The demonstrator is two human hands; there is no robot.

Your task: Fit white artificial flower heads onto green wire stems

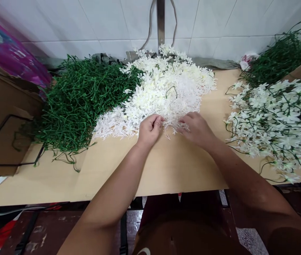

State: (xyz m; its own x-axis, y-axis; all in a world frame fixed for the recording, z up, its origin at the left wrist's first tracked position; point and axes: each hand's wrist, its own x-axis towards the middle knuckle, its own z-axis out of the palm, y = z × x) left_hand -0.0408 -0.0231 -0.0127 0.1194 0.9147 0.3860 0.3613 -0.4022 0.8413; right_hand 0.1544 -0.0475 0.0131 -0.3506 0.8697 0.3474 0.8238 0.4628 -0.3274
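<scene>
My left hand (149, 130) is closed in a pinch at the front edge of a heap of thin white plastic pieces (186, 102); what lies between its thumb and fingers is too small to make out. Just to the right, my right hand (196, 129) reaches to the same heap, thumb and fingers apart, with loose white pieces at its fingertips. Behind both hands white artificial flower heads (150, 83) are piled up. One short green stem (171, 92) lies on top of them.
Green artificial stems (86, 95) form a large pile at left, beside a cardboard box (4, 117). On the right lie white flowers on green stems (280, 120), with more green stems (280, 60) behind. A tiled wall (107, 21) borders the wooden table (107, 173).
</scene>
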